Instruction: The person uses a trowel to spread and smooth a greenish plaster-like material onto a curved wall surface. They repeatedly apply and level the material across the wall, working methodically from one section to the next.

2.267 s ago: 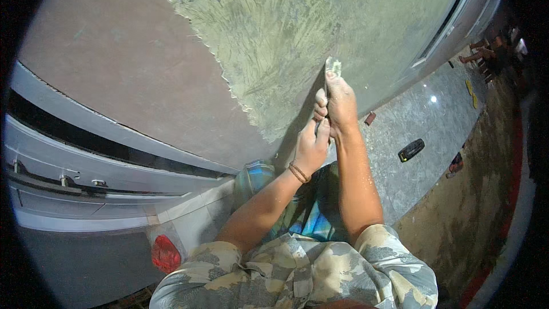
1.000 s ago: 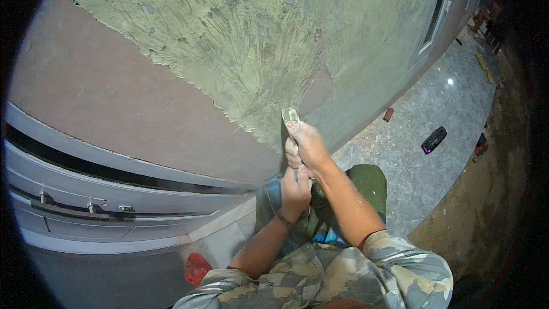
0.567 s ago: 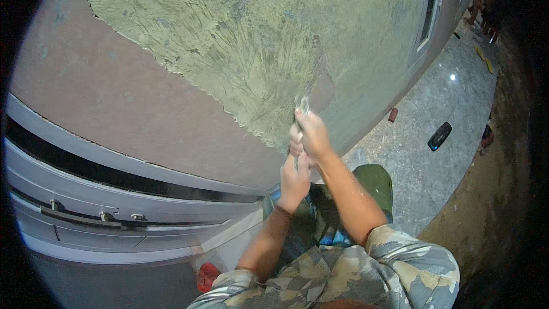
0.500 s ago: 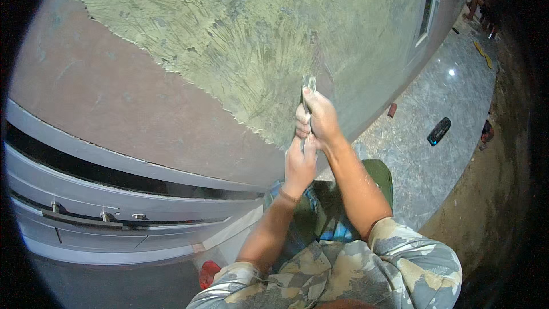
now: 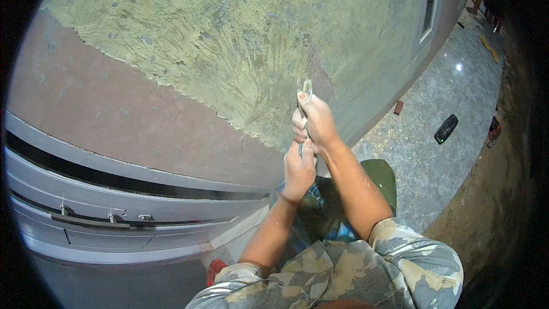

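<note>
Both my hands are closed around a narrow tool, perhaps a scraper, whose pale, powder-coated end (image 5: pixel 307 86) points up at a wall. My right hand (image 5: pixel 317 120) grips it higher, thumb along the top. My left hand (image 5: pixel 299 169) grips it just below. Pale powder coats my fingers. The wall has a rough yellow-green coating (image 5: pixel 223 46) with a ragged lower-left edge beside a pinkish-brown surface (image 5: pixel 108 109). A narrow pinkish patch (image 5: pixel 320 80) shows within the coating just above the tool. I cannot tell if the tool touches it.
A grey frame (image 5: pixel 91 174) with metal fittings is at lower left, a window (image 5: pixel 430 6) at upper right. On the grey floor (image 5: pixel 429 166) lie a black oblong object (image 5: pixel 446 129), a brick-red piece (image 5: pixel 398 107) and yellow objects (image 5: pixel 489 48). A person's legs (image 5: pixel 474 6) show far right.
The pinkish patch above the tool was not visible in the oldest frame. My hands and the tool have risen in the picture since one second ago, shifting slightly right.
</note>
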Demonstrator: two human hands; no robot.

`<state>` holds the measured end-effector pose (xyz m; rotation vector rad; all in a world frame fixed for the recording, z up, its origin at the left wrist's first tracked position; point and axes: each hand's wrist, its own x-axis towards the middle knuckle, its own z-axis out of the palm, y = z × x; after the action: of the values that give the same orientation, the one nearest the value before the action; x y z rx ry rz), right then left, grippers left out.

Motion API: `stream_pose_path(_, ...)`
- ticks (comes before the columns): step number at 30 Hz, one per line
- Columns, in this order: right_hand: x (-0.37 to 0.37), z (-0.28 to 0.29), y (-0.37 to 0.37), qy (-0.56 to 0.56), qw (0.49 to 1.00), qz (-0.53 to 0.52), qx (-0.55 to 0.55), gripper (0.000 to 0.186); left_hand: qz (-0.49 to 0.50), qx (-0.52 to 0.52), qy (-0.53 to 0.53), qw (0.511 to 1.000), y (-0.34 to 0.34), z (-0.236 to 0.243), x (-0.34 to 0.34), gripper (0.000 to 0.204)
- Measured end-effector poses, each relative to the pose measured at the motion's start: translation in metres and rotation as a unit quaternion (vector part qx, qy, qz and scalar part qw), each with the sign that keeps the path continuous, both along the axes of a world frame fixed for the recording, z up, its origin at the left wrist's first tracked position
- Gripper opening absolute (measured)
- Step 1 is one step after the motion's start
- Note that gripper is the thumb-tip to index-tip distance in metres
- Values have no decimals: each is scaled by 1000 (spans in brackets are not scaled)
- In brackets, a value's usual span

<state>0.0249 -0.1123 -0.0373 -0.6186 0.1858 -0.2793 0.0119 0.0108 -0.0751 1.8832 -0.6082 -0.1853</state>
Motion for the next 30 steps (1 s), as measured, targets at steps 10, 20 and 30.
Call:
stream_pose_path(10,-13,-25,41,30,998,61,-11,28,40,-3,18,999,38,-36,-19,40)
stream_pose_path(20,-13,-14,13,26,999,25,-16,24,21,-34,-26,999,10,-15,-18,38)
stream_pose_path(30,-5,11,-12,6,1000,15,8,26,-40,-18,-58,997,-9,3,-2,41)
